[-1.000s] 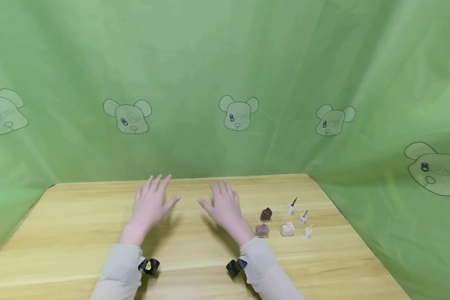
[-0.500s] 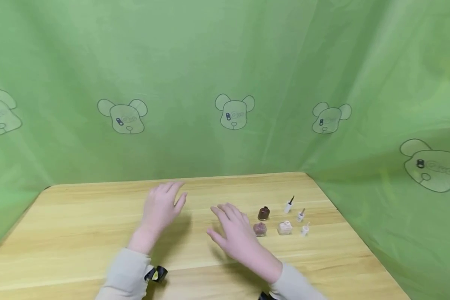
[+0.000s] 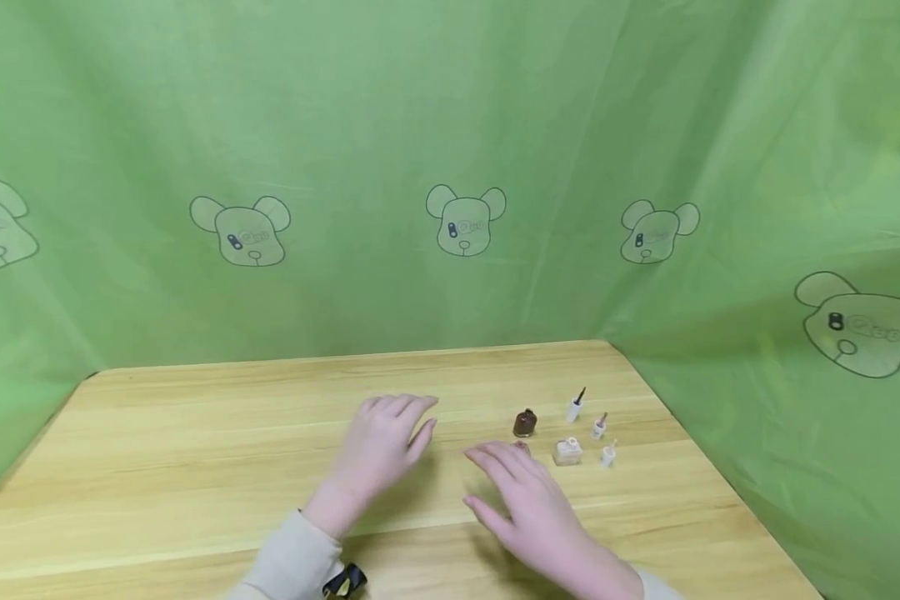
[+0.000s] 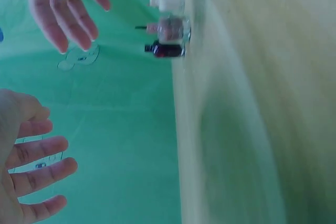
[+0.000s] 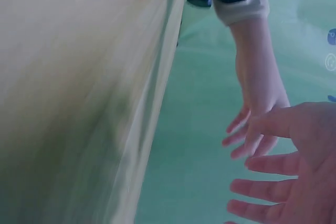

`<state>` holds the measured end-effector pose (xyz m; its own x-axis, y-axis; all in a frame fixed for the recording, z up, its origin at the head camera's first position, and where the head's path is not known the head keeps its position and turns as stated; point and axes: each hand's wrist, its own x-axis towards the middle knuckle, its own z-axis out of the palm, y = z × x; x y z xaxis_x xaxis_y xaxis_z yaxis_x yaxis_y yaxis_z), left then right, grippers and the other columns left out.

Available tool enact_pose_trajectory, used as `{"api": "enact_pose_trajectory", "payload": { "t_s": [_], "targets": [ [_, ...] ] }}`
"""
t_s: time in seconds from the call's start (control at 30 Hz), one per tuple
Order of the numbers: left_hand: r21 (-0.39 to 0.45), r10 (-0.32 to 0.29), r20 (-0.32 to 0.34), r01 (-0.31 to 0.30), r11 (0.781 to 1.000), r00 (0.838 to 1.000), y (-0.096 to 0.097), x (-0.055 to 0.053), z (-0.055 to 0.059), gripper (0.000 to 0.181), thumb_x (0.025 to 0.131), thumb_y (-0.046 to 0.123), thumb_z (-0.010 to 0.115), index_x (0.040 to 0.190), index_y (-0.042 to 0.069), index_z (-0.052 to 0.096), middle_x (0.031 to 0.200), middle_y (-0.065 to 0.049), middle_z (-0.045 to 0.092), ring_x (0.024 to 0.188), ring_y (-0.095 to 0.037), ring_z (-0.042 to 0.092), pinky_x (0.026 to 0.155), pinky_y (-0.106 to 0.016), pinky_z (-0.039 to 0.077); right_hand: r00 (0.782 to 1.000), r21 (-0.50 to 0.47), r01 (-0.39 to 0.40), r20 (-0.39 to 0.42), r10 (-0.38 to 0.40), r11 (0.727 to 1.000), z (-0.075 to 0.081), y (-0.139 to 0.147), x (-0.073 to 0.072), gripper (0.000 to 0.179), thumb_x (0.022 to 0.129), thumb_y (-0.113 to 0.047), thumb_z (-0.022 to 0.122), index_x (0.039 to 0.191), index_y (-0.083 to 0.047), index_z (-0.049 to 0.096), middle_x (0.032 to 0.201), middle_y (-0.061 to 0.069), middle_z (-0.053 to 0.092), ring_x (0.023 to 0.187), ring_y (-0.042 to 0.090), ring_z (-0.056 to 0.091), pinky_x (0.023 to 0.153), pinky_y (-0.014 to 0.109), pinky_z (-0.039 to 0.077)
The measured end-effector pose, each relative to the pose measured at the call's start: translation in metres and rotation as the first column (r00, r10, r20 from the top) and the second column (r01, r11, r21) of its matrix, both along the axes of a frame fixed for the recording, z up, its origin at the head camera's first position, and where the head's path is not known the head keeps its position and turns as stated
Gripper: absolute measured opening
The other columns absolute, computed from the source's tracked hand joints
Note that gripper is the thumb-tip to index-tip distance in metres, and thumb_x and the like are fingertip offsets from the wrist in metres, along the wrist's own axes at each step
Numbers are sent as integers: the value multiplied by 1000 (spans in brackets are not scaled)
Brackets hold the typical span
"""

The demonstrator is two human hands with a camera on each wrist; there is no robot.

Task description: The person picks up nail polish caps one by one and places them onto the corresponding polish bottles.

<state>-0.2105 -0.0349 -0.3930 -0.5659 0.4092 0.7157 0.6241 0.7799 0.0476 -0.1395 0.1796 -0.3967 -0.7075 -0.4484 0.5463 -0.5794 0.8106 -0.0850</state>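
My left hand [image 3: 382, 446] hovers over the middle of the table, fingers loosely bent and holding nothing. To its right my right hand [image 3: 528, 508], also bare, hangs above the wood with relaxed fingers. Just beyond the right hand stand three uncapped nail polish bottles: a dark brown bottle [image 3: 525, 423], a pale bottle [image 3: 567, 452] and a mauve bottle [image 4: 170, 29], which the right hand mostly hides in the head view. Three white brush caps stand right of them with brushes pointing up: a dark-brushed cap [image 3: 574, 408], a mauve-brushed cap [image 3: 598, 429] and a pale-brushed cap [image 3: 608, 455].
The wooden table [image 3: 195, 450] reaches back to a green curtain [image 3: 360, 167] printed with bear heads. The curtain also encloses the left and right sides. A black wrist camera [image 3: 345, 581] sits on the left sleeve.
Both hands have moved rightward, the right one partly covering the mauve bottle. Their spread fingers have relaxed and bent. The bottles and caps stand where they were.
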Motion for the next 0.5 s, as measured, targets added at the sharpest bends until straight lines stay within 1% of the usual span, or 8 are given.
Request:
{"api": "enact_pose_trajectory", "payload": {
  "t_s": [0.1, 0.17, 0.2, 0.23, 0.3, 0.37, 0.43, 0.5],
  "targets": [
    [4, -21, -13, 21, 1000, 1000, 7, 3, -3, 30, 87, 27, 71, 115, 16, 68, 104, 1, 74, 93, -19, 70, 86, -41, 57, 996, -67, -23, -86, 17, 997, 0, 14, -2, 52, 78, -29, 76, 123, -7, 62, 121, 5, 66, 111, 23, 63, 94, 45, 54],
    [5, -40, -27, 40, 999, 999, 11, 4, -5, 29, 87, 26, 71, 113, 16, 68, 102, 2, 74, 92, -18, 70, 85, -40, 57, 991, -113, -38, -130, 23, 993, 0, 23, -3, 52, 76, -25, 76, 123, -6, 62, 119, 5, 67, 108, 22, 64, 94, 42, 54],
    [6, -51, -31, 51, 999, 998, 13, 5, -6, 28, 87, 26, 70, 113, 16, 69, 102, 2, 74, 91, -17, 70, 85, -39, 57, 988, -133, -42, -151, 22, 990, 0, 28, -4, 52, 75, -23, 76, 123, -6, 62, 118, 5, 67, 106, 22, 64, 94, 40, 53],
    [6, -59, -32, 59, 998, 998, 15, 6, -7, 27, 87, 26, 70, 113, 16, 69, 101, 2, 74, 90, -16, 70, 84, -38, 57, 986, -156, -47, -163, 21, 987, 0, 32, -5, 52, 75, -22, 76, 122, -6, 62, 117, 5, 68, 105, 22, 64, 97, 34, 51],
    [8, -73, -28, 73, 997, 997, 18, 8, -8, 27, 87, 25, 70, 112, 16, 69, 101, 3, 74, 90, -15, 70, 84, -37, 57, 980, -189, -53, -198, 15, 981, 1, 41, -7, 50, 75, -20, 75, 121, -5, 63, 115, 6, 68, 103, 22, 64, 104, 22, 45],
    [10, -86, -11, 87, 996, 996, 22, 9, -10, 26, 88, 25, 69, 113, 17, 69, 101, 3, 74, 90, -14, 70, 84, -36, 57, 975, -220, -57, -221, 7, 974, 3, 49, -9, 46, 77, -20, 72, 119, -3, 63, 113, 9, 68, 101, 25, 63, 110, 12, 34],
    [13, -97, 10, 97, 995, 995, 24, 11, -11, 26, 89, 25, 68, 114, 17, 69, 102, 4, 74, 91, -14, 70, 84, -36, 57, 972, -246, -62, -237, 2, 967, 4, 56, -12, 43, 81, -22, 70, 117, 0, 63, 112, 12, 68, 101, 28, 61, 113, 7, 24],
    [14, -105, 28, 105, 994, 994, 27, 11, -13, 26, 90, 25, 67, 114, 18, 68, 103, 4, 74, 92, -14, 70, 84, -35, 56, 970, -264, -63, -244, -4, 962, 7, 63, -16, 41, 82, -21, 69, 115, 2, 63, 111, 15, 67, 102, 31, 60, 114, 8, 24]
  ]
}}
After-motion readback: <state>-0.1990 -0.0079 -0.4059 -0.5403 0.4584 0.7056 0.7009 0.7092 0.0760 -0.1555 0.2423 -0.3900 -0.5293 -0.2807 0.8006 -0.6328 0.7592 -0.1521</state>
